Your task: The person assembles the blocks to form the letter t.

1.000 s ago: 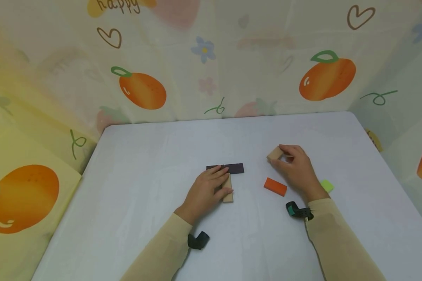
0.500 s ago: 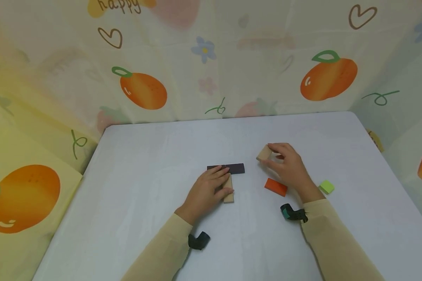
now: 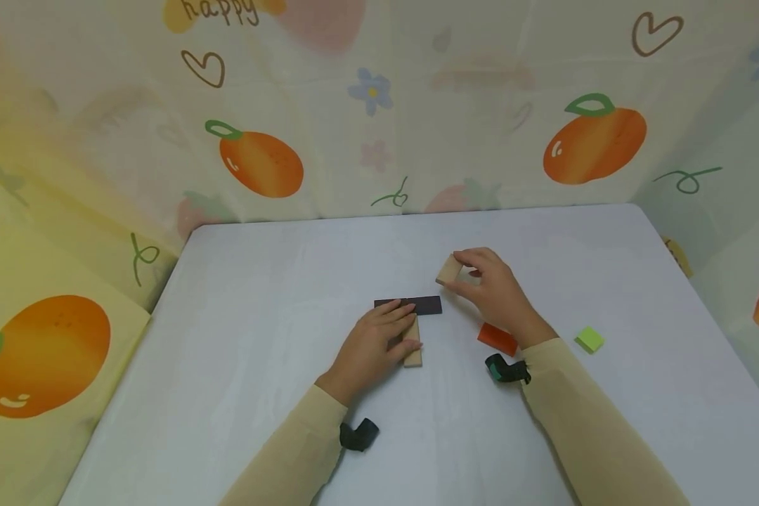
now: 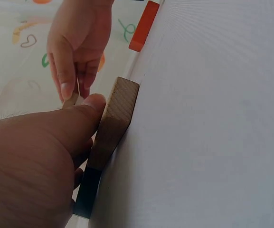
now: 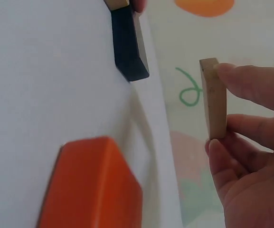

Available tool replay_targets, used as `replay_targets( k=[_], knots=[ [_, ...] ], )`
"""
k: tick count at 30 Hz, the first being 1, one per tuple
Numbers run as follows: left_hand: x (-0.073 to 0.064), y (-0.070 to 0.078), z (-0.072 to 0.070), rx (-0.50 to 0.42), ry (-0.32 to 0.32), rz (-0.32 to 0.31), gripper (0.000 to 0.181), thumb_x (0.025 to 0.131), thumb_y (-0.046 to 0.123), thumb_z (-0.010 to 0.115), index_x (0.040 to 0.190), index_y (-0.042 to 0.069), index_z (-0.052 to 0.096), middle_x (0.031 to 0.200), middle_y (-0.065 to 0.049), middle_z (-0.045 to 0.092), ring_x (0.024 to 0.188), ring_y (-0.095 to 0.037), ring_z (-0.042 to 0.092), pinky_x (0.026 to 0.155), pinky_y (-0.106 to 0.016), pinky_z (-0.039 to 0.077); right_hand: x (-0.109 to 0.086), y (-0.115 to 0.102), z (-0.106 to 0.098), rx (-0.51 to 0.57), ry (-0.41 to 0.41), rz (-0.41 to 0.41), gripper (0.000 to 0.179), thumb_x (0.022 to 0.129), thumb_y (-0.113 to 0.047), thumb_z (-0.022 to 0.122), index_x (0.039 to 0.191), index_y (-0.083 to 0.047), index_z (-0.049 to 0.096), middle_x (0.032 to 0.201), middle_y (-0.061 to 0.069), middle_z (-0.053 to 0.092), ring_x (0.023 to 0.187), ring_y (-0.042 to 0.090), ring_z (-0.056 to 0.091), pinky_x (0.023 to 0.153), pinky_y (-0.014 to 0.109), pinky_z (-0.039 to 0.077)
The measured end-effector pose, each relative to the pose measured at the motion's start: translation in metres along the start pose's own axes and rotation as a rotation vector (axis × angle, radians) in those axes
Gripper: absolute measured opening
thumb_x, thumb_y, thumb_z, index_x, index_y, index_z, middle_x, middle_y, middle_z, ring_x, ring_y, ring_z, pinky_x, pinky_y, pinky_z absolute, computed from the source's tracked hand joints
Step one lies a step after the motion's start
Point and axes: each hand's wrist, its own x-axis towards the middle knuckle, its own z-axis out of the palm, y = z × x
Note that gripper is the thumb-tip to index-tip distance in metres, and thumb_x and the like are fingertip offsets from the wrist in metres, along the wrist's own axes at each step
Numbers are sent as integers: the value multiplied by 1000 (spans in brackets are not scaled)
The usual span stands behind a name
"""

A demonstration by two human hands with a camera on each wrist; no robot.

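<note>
My left hand (image 3: 370, 344) rests over a plain wooden block (image 3: 414, 360) lying on the white table, its thumb touching the wood. Its fingertips reach a long dark strip (image 3: 426, 305) that runs crosswise at the block's far end; the hand hides part of both. My right hand (image 3: 496, 292) pinches a second wooden block (image 3: 448, 270) by its edges between thumb and fingers, above the table and right of the dark strip. In the right wrist view this held block (image 5: 214, 99) stands with its narrow side towards the camera.
An orange block (image 3: 497, 339) lies below the right hand, partly covered by it. Farther right sits a lime-green block (image 3: 589, 339). A fruit-patterned cloth (image 3: 379, 140) hangs behind the table's (image 3: 278, 281) far edge. Each wrist carries a small black camera.
My right hand has moved left, and slightly away from me, with its wooden block, nearing the dark strip. The green block is now fully uncovered. My left hand stays in place.
</note>
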Motion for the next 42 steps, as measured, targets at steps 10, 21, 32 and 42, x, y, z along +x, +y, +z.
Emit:
replay_targets(
  k=[10, 21, 32, 42],
  knots=[
    [1, 2, 1, -1, -18, -16, 58, 103, 38, 79, 147, 1, 67, 156, -3, 60, 154, -23, 43, 127, -38, 30, 29, 2, 11, -79, -80, 11, 58, 101, -18, 82, 150, 6, 60, 148, 23, 57, 133, 41, 56, 112, 53, 50],
    [2, 2, 2, -12, 2, 7, 58, 102, 37, 81, 145, 0, 68, 154, -5, 61, 153, -24, 45, 127, -38, 32, 50, 13, 24, -118, -218, 71, 61, 99, -16, 82, 151, 5, 60, 144, 20, 59, 118, 33, 59, 104, 49, 51],
    [1, 0, 1, -15, 5, 3, 58, 102, 36, 81, 146, -1, 68, 155, -6, 61, 152, -25, 46, 127, -39, 32, 54, 8, 28, -14, -262, 49, 50, 103, -7, 68, 152, 3, 61, 142, 20, 61, 119, 32, 63, 104, 48, 52],
    [1, -2, 1, -28, 16, 24, 58, 101, 33, 83, 145, -3, 68, 154, -8, 61, 152, -27, 47, 127, -41, 33, 60, 2, 40, 11, -300, 28, 47, 104, -6, 68, 149, 3, 63, 147, 20, 59, 124, 33, 62, 108, 49, 51]
  ],
)
